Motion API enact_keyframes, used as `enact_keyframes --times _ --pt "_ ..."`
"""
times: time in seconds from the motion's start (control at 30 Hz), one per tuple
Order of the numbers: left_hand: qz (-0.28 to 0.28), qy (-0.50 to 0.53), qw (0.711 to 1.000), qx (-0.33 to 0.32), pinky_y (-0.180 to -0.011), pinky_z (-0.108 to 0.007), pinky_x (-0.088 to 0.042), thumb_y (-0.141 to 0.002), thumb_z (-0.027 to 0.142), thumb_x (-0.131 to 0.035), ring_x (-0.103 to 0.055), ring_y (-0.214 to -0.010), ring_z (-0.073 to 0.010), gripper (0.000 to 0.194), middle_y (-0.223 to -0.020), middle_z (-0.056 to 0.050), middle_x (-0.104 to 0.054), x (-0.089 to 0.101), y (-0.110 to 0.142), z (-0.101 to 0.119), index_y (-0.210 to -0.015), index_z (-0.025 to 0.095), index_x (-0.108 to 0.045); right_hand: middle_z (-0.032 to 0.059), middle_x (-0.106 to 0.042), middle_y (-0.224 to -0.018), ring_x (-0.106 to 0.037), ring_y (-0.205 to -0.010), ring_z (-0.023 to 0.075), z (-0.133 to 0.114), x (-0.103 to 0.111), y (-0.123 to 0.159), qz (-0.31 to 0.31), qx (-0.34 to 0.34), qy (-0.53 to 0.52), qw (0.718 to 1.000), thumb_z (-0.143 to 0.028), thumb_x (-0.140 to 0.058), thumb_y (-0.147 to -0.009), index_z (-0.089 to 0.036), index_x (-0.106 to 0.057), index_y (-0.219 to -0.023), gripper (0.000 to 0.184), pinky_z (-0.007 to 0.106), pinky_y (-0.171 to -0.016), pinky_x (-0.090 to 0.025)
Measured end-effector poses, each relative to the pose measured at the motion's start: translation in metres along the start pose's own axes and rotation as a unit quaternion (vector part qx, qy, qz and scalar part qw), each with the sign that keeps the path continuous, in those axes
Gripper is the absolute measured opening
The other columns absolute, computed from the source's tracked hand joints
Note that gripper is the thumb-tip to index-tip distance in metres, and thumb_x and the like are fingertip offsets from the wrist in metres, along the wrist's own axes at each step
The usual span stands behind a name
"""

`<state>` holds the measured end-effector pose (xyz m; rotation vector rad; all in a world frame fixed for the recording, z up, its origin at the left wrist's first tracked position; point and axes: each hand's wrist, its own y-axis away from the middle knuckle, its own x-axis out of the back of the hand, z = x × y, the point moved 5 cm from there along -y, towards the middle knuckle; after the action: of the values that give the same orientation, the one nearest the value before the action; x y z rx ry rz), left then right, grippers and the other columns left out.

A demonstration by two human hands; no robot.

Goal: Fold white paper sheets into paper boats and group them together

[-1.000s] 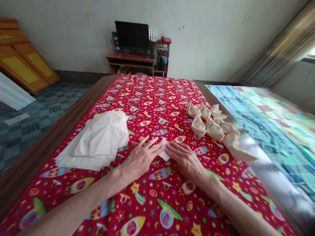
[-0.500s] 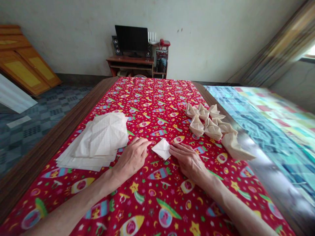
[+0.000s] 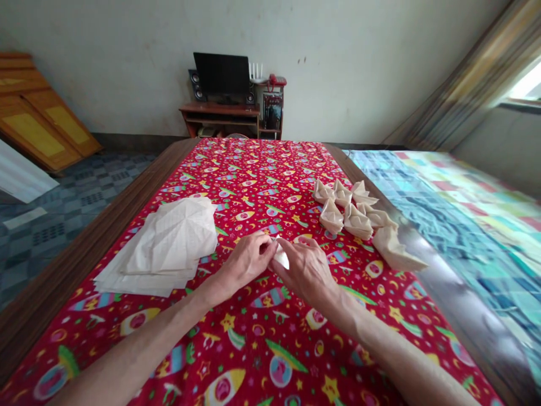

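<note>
A small folded piece of white paper (image 3: pixel 282 259) is between my two hands near the middle of the red patterned cloth (image 3: pixel 270 316). My left hand (image 3: pixel 252 256) pinches its left corner with thumb and fingertips. From the right, my right hand (image 3: pixel 305 260) grips the paper, covering much of it. To the left lies a stack of creased paper sheets (image 3: pixel 181 234), the top one marked with radiating fold lines. Several folded paper boats (image 3: pixel 358 221) stand grouped on the right side of the cloth.
The cloth covers a dark wooden table (image 3: pixel 84 237). A bed with a chequered blue cover (image 3: pixel 426 192) adjoins its right side. By the far wall stands a desk (image 3: pixel 224 113) with a monitor (image 3: pixel 222 74). A wooden cabinet (image 3: pixel 42 118) is at the left.
My left hand has moved right onto the paper, and my right hand has closed over it. The paper, flat as a diamond before, is now gripped and partly hidden. The view has shifted slightly.
</note>
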<state>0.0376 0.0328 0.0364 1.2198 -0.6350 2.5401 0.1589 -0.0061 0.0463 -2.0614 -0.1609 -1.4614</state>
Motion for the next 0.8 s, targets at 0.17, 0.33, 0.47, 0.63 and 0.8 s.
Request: enact_keyframes --times 0.17,0.33,0.47,0.63,0.8 --pt "0.106 0.051 0.992 -0.051 -0.092 -0.033 -0.045 -0.095 0.026 -0.034 -0.055 -0.099 -0.0176 0.022 -0.098 -0.008 -0.058 0.015 0.003 0.01 -0.095 0.017 -0.054 -0.0008 -0.056 -0.059 -0.047 -0.05 0.0104 0.027 -0.002 -0.01 0.06 -0.174 -0.196 0.963 -0.032 -0.048 -0.086 -0.017 -0.059 -0.075 0.022 0.023 -0.052 -0.033" --pt "0.081 0.176 0.981 0.017 -0.083 -0.035 -0.053 -0.091 0.032 -0.046 -0.059 -0.101 -0.0204 0.043 -0.114 -0.012 -0.056 0.0 0.011 -0.01 -0.13 0.017 -0.037 -0.0041 -0.048 -0.056 -0.041 -0.05 0.0096 0.048 -0.02 -0.004 0.047 -0.306 -0.465 0.829 -0.039 -0.051 -0.079 -0.017 -0.054 -0.074 0.023 0.02 -0.046 -0.03" --pt "-0.002 0.268 0.962 0.049 -0.07 -0.027 -0.054 -0.088 0.027 -0.049 -0.065 -0.082 -0.0167 0.05 -0.092 -0.006 -0.065 -0.013 0.012 -0.019 -0.134 0.017 -0.034 -0.0033 -0.049 -0.056 -0.044 -0.052 0.011 0.044 -0.028 0.001 0.012 -0.301 -0.47 0.83 -0.039 -0.05 -0.078 -0.018 -0.052 -0.07 0.023 0.022 -0.047 -0.033" --pt "-0.033 0.183 0.982 0.03 -0.062 -0.023 -0.05 -0.087 0.02 -0.049 -0.06 -0.064 -0.0129 0.045 -0.074 0.0 -0.063 -0.011 0.009 -0.027 -0.132 0.015 -0.044 -0.002 -0.058 -0.066 -0.051 -0.059 0.0129 0.045 -0.023 0.002 0.023 -0.199 -0.258 0.945 -0.029 -0.057 -0.077 -0.019 -0.058 -0.084 0.012 0.023 -0.056 -0.037" --pt "0.008 -0.007 0.998 -0.058 -0.088 -0.035 -0.048 -0.087 0.016 -0.051 -0.058 -0.099 -0.0208 0.043 -0.107 -0.008 -0.059 -0.01 0.012 -0.023 -0.129 0.019 -0.049 0.0013 -0.058 -0.077 -0.053 -0.068 0.0145 0.042 -0.024 0.003 0.009 -0.064 -0.119 0.991 -0.022 -0.06 -0.08 -0.02 -0.057 -0.089 0.01 0.024 -0.061 -0.04"
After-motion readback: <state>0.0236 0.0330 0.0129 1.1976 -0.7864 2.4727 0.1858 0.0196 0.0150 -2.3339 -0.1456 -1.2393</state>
